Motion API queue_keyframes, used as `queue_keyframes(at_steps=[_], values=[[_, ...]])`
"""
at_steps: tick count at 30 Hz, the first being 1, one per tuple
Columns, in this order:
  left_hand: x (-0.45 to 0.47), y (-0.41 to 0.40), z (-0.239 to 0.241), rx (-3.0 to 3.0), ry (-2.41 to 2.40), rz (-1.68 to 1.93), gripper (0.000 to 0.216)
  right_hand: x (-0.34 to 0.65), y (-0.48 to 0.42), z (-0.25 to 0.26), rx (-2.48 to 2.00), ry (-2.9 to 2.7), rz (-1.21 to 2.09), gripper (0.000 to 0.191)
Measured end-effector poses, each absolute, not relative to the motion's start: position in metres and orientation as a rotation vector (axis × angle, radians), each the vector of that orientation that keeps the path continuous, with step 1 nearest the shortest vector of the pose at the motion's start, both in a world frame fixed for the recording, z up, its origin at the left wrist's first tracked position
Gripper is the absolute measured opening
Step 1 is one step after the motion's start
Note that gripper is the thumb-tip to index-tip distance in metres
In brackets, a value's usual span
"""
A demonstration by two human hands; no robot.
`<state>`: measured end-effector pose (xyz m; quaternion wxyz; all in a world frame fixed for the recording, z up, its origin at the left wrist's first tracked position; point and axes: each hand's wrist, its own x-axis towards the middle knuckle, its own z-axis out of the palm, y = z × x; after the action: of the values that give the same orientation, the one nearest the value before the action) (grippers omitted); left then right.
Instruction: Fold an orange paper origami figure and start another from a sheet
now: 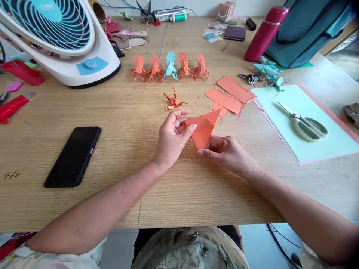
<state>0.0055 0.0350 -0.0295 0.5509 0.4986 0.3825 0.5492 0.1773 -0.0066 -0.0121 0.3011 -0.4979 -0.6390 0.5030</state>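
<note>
A folded orange paper (204,129), roughly triangular with creases, is held just above the table between both hands. My left hand (174,135) pinches its left corner, thumb on top and fingers behind. Near the lower tip, my right hand (224,152) grips the paper between thumb and fingers. Just beyond my left hand lies an orange origami figure (174,100) with thin pointed limbs. Farther back stands a row of several origami figures (183,65), mostly orange, with a light blue one (170,65) in the middle.
Orange paper strips (226,99) lie beyond my right hand. Scissors (308,125) rest on pale green sheets (311,151) at right. A black phone (73,157) lies at left, below a fan (84,48). A pink bottle (266,33) and teal bag (305,33) stand back right.
</note>
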Motion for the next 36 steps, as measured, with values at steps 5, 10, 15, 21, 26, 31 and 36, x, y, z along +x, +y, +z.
queue_keyframes(at_steps=[5, 10, 15, 21, 26, 31, 36], values=[[0.006, 0.034, -0.028, 1.186, 0.896, 1.313, 0.04, 0.177, -0.006, -0.013, -1.327, -1.661, 1.363, 0.045], [0.006, 0.034, -0.027, 1.177, 0.884, 1.317, 0.043, 0.178, -0.006, -0.013, -1.341, -1.655, 1.362, 0.045], [0.005, 0.034, -0.027, 1.127, 0.86, 1.288, 0.048, 0.179, -0.005, -0.016, -1.349, -1.655, 1.347, 0.044], [0.003, 0.032, -0.023, 1.093, 0.846, 1.085, 0.046, 0.181, -0.005, -0.023, -1.316, -1.567, 1.349, 0.037], [0.002, 0.031, -0.023, 1.232, 0.932, 0.898, 0.04, 0.182, -0.004, -0.025, -1.323, -1.512, 1.288, 0.039], [0.002, 0.03, -0.021, 1.279, 0.934, 0.841, 0.042, 0.181, -0.003, -0.028, -1.33, -1.525, 1.227, 0.036], [0.002, 0.03, -0.017, 1.236, 0.98, 0.782, 0.043, 0.182, -0.003, -0.027, -1.34, -1.567, 1.204, 0.041]])
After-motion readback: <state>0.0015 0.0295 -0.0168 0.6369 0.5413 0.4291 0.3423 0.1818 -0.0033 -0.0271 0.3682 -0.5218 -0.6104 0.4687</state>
